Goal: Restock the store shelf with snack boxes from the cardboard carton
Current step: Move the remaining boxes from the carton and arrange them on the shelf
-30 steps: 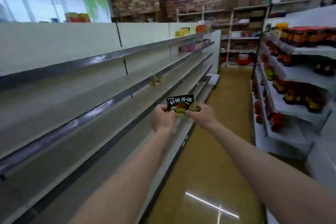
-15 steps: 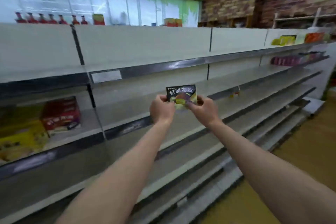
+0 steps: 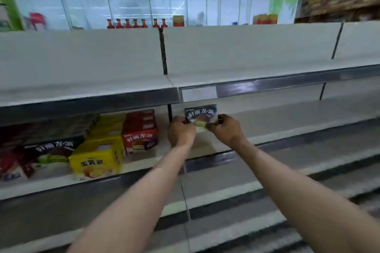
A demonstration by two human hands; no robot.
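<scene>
At the lower left of the frame, the shelf (image 3: 144,162) already has snack boxes on it: a dark box (image 3: 51,150), then a yellow box (image 3: 96,160), then a red box (image 3: 139,133). They stand side by side with their fronts facing out. Right of the red box, near the middle of the frame, the shelf board is bare.

The person holds 1 small dark snack box (image 3: 201,114) just above that bare spot, under the shelf above. To do this step well, the person should probably set the box down flat next to the red box, with its picture facing out, and push it back so it lines up with the others.

The left hand (image 3: 181,132) is left of the box. Its fingers curl and pinch the box's left edge. The right hand (image 3: 225,129) is on the other side and pinches the right edge the same way. Both arms reach out almost straight from the bottom of the frame up to the middle. The cardboard carton is not in the picture.
</scene>
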